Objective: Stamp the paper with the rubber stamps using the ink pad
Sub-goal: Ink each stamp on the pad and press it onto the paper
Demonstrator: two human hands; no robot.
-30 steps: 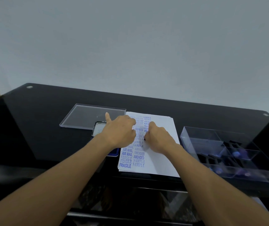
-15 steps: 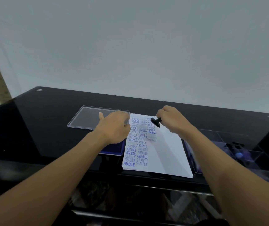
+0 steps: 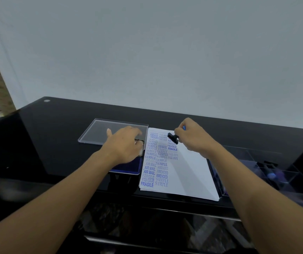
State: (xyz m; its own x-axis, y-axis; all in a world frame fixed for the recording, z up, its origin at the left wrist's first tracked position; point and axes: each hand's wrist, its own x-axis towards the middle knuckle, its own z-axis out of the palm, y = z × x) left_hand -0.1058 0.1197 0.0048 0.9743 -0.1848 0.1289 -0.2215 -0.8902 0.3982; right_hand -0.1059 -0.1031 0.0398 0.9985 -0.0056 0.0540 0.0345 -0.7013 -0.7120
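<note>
A white paper [image 3: 187, 173] lies on the black table, its left part covered with blue stamped words. My right hand [image 3: 194, 136] grips a black rubber stamp [image 3: 173, 138] with a blue tip, tilted and lifted just above the paper's top. My left hand [image 3: 125, 145] rests on the blue ink pad [image 3: 127, 169], which lies left of the paper; the hand covers most of the pad and its fingers curl at the pad's far right corner.
A clear plastic lid [image 3: 99, 132] lies behind the ink pad. A clear compartment box [image 3: 268, 173] with several more stamps stands right of the paper. The table's front edge runs just below the paper. A pale wall rises behind.
My right hand lifted the stamp off the paper and carried it up toward the sheet's top. My left hand moved from the paper's edge onto the ink pad.
</note>
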